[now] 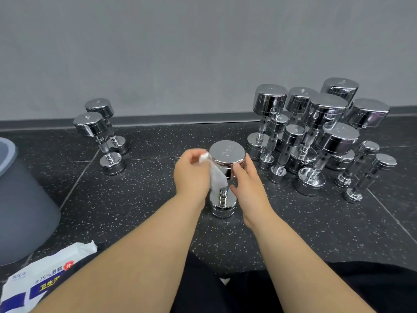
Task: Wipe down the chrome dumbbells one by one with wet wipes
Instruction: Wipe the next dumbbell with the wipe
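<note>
Chrome upright dumbbell (226, 155): right hand (247, 181) grips its top rim, left hand (193, 175) pinches white wet wipe (217, 179) against it; speckled black floor (158, 199) open either side.

Black speckled floor (140, 199) carries upright chrome dumbbells (328, 105), wipes pack (45, 281), grey bin (22, 199).

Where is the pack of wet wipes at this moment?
In the head view, the pack of wet wipes lies on the dark floor at the bottom left, close to the grey bin and partly hidden by the left forearm.
</note>
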Action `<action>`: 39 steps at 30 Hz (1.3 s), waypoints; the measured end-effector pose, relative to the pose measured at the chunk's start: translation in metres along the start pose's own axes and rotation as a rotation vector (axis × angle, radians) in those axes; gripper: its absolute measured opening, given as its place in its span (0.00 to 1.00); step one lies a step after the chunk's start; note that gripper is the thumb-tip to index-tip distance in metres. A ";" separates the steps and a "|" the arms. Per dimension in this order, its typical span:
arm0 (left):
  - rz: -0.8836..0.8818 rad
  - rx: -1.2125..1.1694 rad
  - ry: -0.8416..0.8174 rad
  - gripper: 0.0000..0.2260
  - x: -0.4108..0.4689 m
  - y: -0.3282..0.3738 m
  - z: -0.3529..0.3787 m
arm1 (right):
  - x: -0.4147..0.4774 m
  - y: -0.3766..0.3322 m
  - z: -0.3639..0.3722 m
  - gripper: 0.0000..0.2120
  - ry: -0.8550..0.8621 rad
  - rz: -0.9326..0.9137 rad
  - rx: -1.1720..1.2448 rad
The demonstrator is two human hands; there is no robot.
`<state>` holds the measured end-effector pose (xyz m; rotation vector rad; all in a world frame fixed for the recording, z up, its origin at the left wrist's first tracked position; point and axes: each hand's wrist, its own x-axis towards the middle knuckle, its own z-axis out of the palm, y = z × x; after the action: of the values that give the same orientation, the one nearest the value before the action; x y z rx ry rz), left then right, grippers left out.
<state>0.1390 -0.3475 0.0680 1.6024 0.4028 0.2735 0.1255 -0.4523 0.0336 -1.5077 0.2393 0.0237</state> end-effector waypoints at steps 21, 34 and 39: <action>-0.203 -0.038 -0.149 0.07 -0.036 -0.011 0.004 | -0.018 -0.012 0.002 0.09 0.255 0.144 0.375; -0.323 -0.394 -0.026 0.05 -0.012 -0.001 0.004 | -0.007 -0.017 0.001 0.04 0.360 0.140 0.696; -0.289 -0.236 -0.070 0.11 -0.021 -0.007 0.007 | -0.006 -0.017 0.005 0.07 0.427 0.122 0.623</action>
<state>0.1222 -0.3625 0.0617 1.3004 0.5215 0.0415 0.1234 -0.4475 0.0517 -0.8613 0.6203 -0.2576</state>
